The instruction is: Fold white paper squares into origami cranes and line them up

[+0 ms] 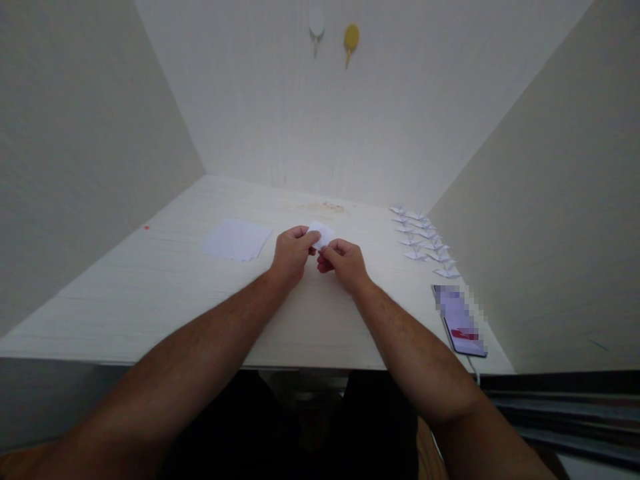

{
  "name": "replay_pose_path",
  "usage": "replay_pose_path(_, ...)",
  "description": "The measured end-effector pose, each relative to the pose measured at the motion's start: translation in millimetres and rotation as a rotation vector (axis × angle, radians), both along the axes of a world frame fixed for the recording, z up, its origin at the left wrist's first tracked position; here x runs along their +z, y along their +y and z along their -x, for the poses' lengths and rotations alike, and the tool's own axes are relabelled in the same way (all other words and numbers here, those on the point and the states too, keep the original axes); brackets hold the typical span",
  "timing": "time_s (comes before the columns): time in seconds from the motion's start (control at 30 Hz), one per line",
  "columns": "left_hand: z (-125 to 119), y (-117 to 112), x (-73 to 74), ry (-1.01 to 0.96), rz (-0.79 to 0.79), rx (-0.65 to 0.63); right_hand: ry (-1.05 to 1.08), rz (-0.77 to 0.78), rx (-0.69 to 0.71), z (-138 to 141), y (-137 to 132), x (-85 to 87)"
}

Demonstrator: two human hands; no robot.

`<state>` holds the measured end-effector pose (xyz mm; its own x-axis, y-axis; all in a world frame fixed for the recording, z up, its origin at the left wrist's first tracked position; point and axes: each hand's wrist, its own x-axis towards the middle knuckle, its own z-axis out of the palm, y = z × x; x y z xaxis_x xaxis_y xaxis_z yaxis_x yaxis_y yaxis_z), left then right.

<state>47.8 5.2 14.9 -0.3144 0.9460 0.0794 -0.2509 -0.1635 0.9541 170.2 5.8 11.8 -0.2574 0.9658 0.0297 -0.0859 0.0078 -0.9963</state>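
Observation:
Both my hands meet over the middle of the white table (150,293). My left hand (293,253) is closed, pinching the left side of a small white piece of paper (323,233). My right hand (345,262) is closed too, pinching the same paper from the right and below. The paper is held a little above the tabletop, and part of it is hidden behind my fingers.
A stack of white paper sheets (236,239) lies left of my hands. Several small folded paper figures (424,241) stand in rows at the right. A phone (460,321) with a cable lies near the right front edge. Two hooks (334,37) hang on the back wall.

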Motion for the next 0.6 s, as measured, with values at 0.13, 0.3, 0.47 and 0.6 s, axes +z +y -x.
replay_pose_path(0.13,1.5,0.1,-2.9,-0.003,0.02,-0.033,-0.025,-0.028,-0.013,1.8,-0.3,-1.7)
replay_pose_path(0.3,3.3,-1.5,-4.7,-0.029,0.043,-0.08,-0.054,-0.086,-0.022,1.2,1.0,-1.0)
replay_pose_path(0.47,4.7,-0.8,-6.1,-0.112,0.097,-0.185,-0.084,-0.069,-0.01,0.1,3.2,-1.8)
replay_pose_path(0.6,4.1,-1.9,-3.7,-0.185,0.132,-0.283,-0.11,-0.084,0.003,0.5,4.1,-5.5)
